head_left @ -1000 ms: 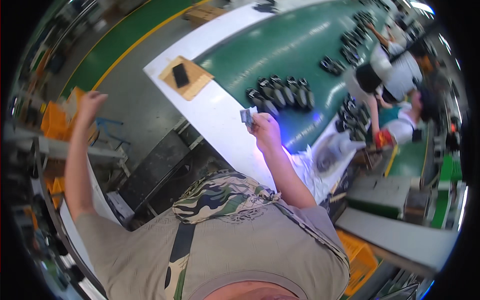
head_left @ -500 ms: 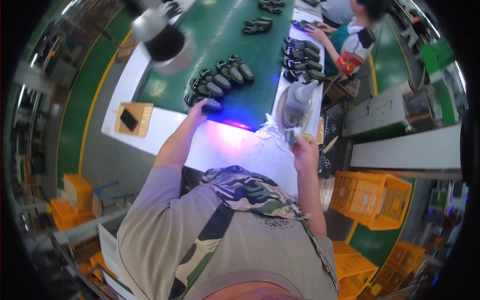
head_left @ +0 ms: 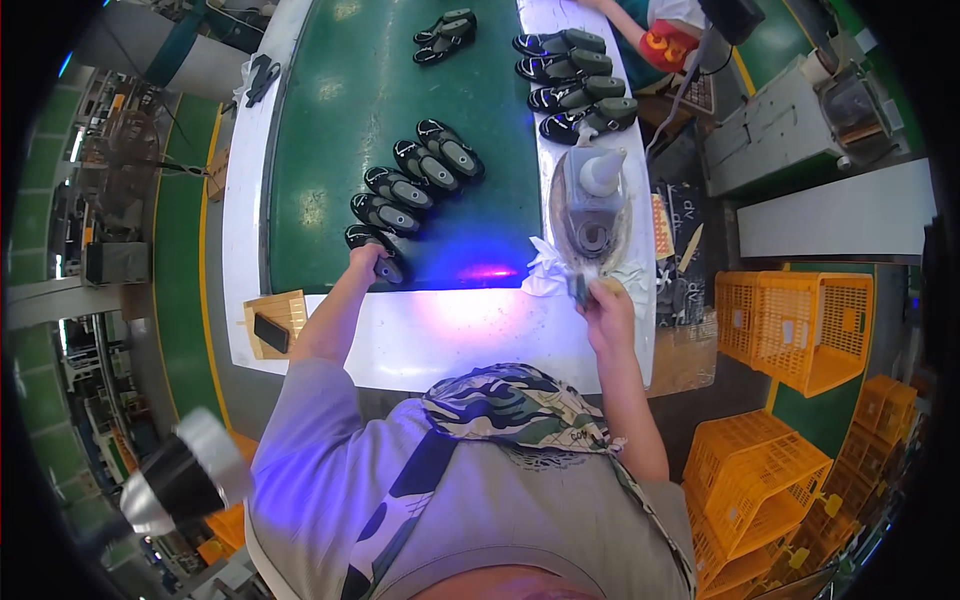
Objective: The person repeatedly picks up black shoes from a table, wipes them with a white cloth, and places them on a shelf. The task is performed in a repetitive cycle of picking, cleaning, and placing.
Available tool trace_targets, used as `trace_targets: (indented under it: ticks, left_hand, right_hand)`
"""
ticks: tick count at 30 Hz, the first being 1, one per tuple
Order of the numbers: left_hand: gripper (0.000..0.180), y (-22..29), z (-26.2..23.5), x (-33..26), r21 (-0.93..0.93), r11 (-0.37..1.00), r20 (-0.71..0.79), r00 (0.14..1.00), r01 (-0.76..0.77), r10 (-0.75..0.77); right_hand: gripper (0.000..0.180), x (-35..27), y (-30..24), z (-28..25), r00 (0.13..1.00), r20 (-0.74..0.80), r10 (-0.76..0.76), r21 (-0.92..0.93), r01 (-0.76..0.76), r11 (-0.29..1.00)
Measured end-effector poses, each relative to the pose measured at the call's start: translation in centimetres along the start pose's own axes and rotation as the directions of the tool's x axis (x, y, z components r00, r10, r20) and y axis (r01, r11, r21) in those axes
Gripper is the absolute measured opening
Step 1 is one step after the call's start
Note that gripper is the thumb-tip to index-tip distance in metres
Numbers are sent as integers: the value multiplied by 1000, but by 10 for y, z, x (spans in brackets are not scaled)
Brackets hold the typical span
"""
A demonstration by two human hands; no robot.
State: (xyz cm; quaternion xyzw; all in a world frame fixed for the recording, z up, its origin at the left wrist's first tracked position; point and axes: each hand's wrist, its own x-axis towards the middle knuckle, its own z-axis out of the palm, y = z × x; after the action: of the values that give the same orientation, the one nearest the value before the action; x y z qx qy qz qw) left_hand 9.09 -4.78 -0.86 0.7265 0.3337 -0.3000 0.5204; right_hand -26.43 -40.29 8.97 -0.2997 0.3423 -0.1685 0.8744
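Note:
A row of several black sandals with olive-green footbeds (head_left: 398, 190) slants across the green conveyor belt (head_left: 325, 100). At the near end of the row, the fingers of my left hand (head_left: 367, 256) are closed on the edge of the nearest sandal (head_left: 388, 266), which rests on the belt. My right hand (head_left: 610, 303) is over the white table edge on the right. It pinches a small grey-green piece (head_left: 579, 290) whose kind I cannot make out. Just beyond it, a translucent squeeze bottle (head_left: 597, 205) with a white nozzle stands in a glue-smeared oval dish (head_left: 561, 235).
White crumpled cloth (head_left: 545, 268) lies beside the dish. More sandals (head_left: 575, 85) line the right ledge, near a co-worker's arm (head_left: 625, 22). A phone (head_left: 270, 333) rests on a wooden board (head_left: 292, 307) at left. Orange crates (head_left: 752, 470) stand at right.
The whole view has shifted, bringing the belt more upright. My left hand now wraps over the nearest sandal's edge. My right hand still holds the small piece near the dish.

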Motion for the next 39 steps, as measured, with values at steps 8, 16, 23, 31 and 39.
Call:
trace_targets:
  ticks: [8, 16, 23, 31, 39]
  left_hand:
    - [29, -4, 1, -7, -19, 1000, -7, 1000, 19, -20]
    - [30, -5, 28, -23, -168, 976, 12, 991, 137, -137]
    - [24, 0, 87, -45, -200, 972, 110, 988, 126, -105]
    - [19, -4, 165, -81, -290, 940, 209, 971, 178, -119]
    - [40, -53, 120, -103, -471, 830, 565, 825, 297, 26]
  right_hand:
    - [9, 196, 77, 136, 992, 106, 72, 193, -91, 977]
    - [15, 319, 119, 180, 998, -44, -43, 268, 54, 962]
    - [16, 379, 68, 244, 970, -6, -242, 278, 234, 932]
    - [17, 233, 31, 239, 935, 217, -281, 207, 237, 949]
    - [18, 81, 4, 102, 978, 161, -132, -84, 147, 986]
